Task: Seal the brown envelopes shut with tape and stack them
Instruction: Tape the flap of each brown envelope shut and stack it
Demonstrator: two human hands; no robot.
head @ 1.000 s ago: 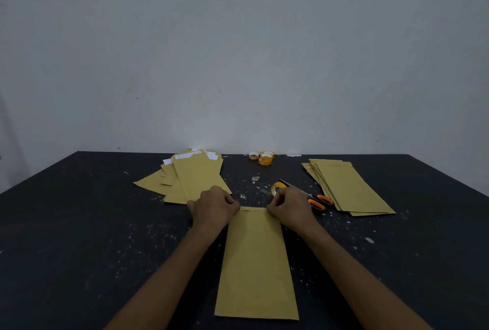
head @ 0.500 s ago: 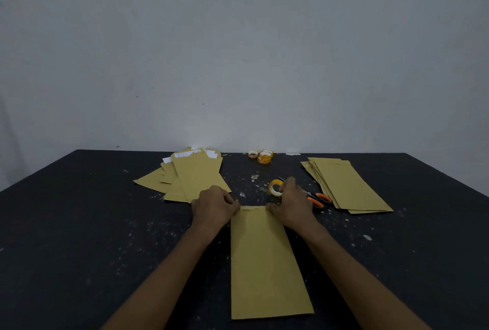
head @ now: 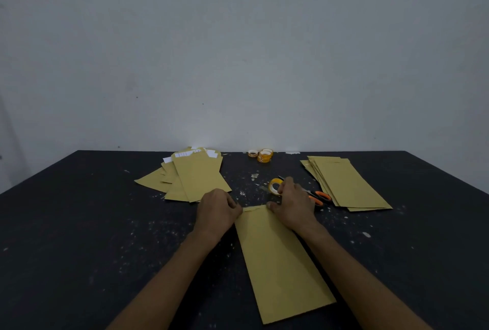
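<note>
Brown envelope (head: 280,263): lies flat on the dark, speckled worktop (head: 79,223), lengthwise away from the person, near end skewed a little to the right, far end reaching up between both hands. Left hand (head: 217,210): sits back-up at the far left corner, fingers curled under, tips meeting the envelope's edge; cannot tell whether pinching the paper or only pressing on it. Right hand (head: 293,208): lies at the far right corner, thumb tip resting on the envelope's top edge, fingers stretched forward and fairly straight, reaching the near side of a yellow tape roll (head: 274,186) just beyond; touches it rather than grips it, as far as can be seen. Orange-handled scissors (head: 318,195): partly hidden behind that hand, handles poking out on its right. Loose pile of envelopes (head: 195,176): fanned out beyond the left hand, white paper showing at the far ends. Neater stack of envelopes (head: 346,184): off to the right, just past the scissors. Spare tape rolls (head: 264,156): at the worktop's far edge, well apart from both hands.
</note>
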